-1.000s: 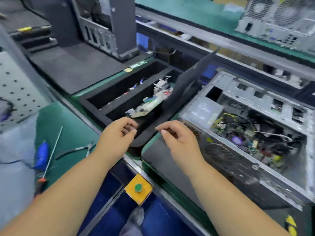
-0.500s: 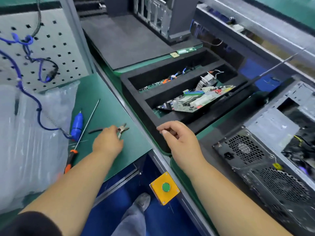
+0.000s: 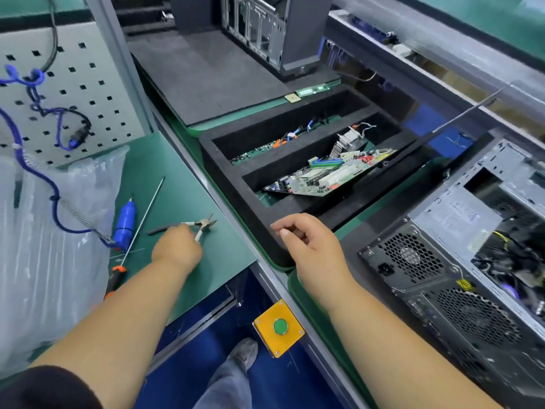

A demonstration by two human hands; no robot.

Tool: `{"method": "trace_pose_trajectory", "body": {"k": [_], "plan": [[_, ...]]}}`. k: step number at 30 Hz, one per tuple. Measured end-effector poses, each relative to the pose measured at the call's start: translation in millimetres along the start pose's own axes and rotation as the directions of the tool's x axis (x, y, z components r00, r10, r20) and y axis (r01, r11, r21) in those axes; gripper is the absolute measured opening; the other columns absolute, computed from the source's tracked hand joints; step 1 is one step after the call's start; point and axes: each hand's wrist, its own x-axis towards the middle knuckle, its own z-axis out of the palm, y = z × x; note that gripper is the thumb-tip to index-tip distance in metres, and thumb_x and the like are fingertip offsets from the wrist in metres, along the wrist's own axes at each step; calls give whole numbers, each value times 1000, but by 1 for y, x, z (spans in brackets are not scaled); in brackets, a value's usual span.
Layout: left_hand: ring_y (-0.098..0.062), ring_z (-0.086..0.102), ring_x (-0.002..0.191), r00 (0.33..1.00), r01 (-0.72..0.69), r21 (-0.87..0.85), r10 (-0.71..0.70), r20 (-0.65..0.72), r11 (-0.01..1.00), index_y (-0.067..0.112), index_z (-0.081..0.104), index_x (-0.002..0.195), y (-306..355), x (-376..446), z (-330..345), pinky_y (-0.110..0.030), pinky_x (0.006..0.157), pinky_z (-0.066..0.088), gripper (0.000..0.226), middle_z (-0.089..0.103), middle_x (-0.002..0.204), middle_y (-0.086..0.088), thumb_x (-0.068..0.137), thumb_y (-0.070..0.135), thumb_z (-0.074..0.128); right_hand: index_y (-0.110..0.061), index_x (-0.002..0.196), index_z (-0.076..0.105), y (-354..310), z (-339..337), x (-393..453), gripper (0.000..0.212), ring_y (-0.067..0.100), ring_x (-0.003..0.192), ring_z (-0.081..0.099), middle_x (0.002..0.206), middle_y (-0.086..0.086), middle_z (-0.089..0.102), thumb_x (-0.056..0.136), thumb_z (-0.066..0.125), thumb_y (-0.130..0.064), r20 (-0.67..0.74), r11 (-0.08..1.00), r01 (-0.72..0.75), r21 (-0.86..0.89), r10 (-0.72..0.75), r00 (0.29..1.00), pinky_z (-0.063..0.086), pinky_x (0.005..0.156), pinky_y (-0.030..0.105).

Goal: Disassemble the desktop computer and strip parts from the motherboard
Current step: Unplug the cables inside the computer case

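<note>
The open desktop case (image 3: 436, 261) lies on its side at the right, with its fan grilles facing me and cables inside. A stripped motherboard (image 3: 324, 178) leans in the near compartment of the black foam tray (image 3: 233, 175), and a heat sink (image 3: 348, 140) sits behind it. Small cutters (image 3: 206, 224) lie on the green mat at the left. My left hand (image 3: 177, 250) is on them, with its fingertips curled round one handle. My right hand (image 3: 309, 246) hovers over the tray's near corner, loosely curled and holding nothing.
A long orange-handled screwdriver (image 3: 141, 222) and a blue tool (image 3: 125, 221) on a coiled cord lie left of the cutters. A plastic bag (image 3: 44, 231) and a pegboard (image 3: 73, 98) fill the far left. A yellow button box (image 3: 278, 327) hangs below the bench edge. Another case (image 3: 265, 25) stands at the back.
My view swung left and down. My left hand moved from the tray to the mat and reached the cutters. My right hand stayed over the tray's corner.
</note>
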Motion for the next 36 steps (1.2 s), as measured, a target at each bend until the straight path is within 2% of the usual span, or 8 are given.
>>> {"method": "trace_pose_trajectory", "body": {"k": [8,12,17,21,26,31,34,36], "plan": [[-25,57,69,990,-104,-305,69,-123,947,22,60,92,21,-20,-50,-28,60,43,11,64,90,-3,90,18,50,-37,92,69,-23,-19,-9,24,4,81,55,89,-19,59,92,55,-17,-25,997,57,43,-56,998,41,69,9],[-23,52,60,966,-259,-514,208,-155,818,26,59,86,52,-42,-82,-33,62,49,9,63,85,-1,91,21,53,-38,93,68,-36,-37,-17,23,2,79,53,90,-13,58,93,57,-18,-44,998,65,20,-64,997,42,69,9],[-16,51,62,881,-441,-682,426,-206,583,34,62,86,98,-79,-117,-23,52,42,18,57,76,0,93,18,54,-37,107,61,-56,-65,-29,23,1,89,52,110,-9,54,90,67,-23,-61,997,78,6,-77,995,40,78,11],[-19,51,79,746,-491,-798,641,-178,350,26,65,97,142,-113,-137,-37,75,42,15,58,87,-7,94,15,55,-36,131,48,-67,-96,-43,59,-3,115,45,127,-17,43,78,74,-44,-165,995,85,-55,-93,982,38,93,16],[-12,54,78,577,-435,-875,812,-90,212,18,65,104,199,-152,-136,-31,75,44,14,61,87,4,92,16,57,-42,151,18,-77,-135,-64,115,-5,138,23,143,-28,23,54,69,-78,-306,994,24,-104,-55,951,27,113,26],[-11,57,84,331,-374,-920,944,-11,121,10,63,101,256,-191,-120,-24,80,47,12,63,91,-2,91,8,56,-48,152,0,-76,-173,-91,131,4,146,12,154,-27,8,51,79,-72,-375,984,-83,-155,19,927,26,119,42],[-24,55,93,250,-314,-941,967,45,125,3,61,106,282,-207,-108,-38,89,43,24,60,98,-15,85,15,58,-50,150,-6,-69,-191,-106,135,5,145,12,146,-34,6,52,84,-66,-432,964,-156,-214,49,900,27,118,42],[-20,54,88,202,-293,-947,977,71,130,10,65,102,298,-215,-102,-32,86,44,19,58,93,-9,84,16,60,-53,148,-9,-63,-202,-113,134,7,147,10,149,-32,2,52,84,-65,-480,949,-206,-239,69,875,26,118,42]]}}
